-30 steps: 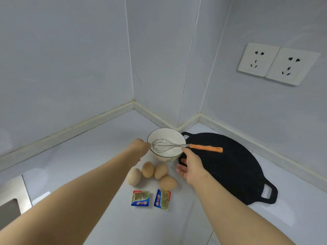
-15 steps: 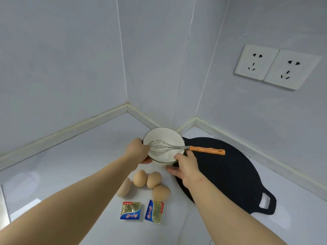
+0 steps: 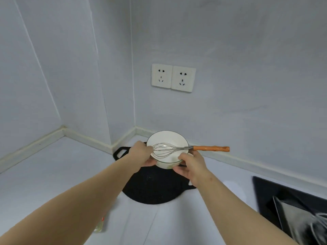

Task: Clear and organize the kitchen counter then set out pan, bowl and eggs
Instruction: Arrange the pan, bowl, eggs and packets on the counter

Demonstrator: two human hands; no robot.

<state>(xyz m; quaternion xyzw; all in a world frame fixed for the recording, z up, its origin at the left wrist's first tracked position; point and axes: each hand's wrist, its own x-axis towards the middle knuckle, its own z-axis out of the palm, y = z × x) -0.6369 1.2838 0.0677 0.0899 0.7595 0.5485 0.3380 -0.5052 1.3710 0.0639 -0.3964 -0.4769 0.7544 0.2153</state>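
Note:
I hold a white bowl (image 3: 168,140) in both hands, lifted above the flat black pan (image 3: 152,188). My left hand (image 3: 141,153) grips the bowl's left side and my right hand (image 3: 190,165) grips its near right side. A wire whisk (image 3: 166,150) lies in the bowl, its orange handle (image 3: 211,148) sticking out to the right. The pan lies on the white counter (image 3: 53,174) with one loop handle (image 3: 120,152) showing at its far left. The eggs are hidden behind my left forearm.
Two wall sockets (image 3: 173,78) sit on the wall above the bowl. A black cooktop (image 3: 265,191) with a metal tray (image 3: 293,216) is at the lower right. A foil packet's edge (image 3: 100,227) peeks out beside my left arm.
Both hands closed on the bowl and lifted it off the counter, carrying it to the right over the pan. The view swung right, so the eggs left sight.

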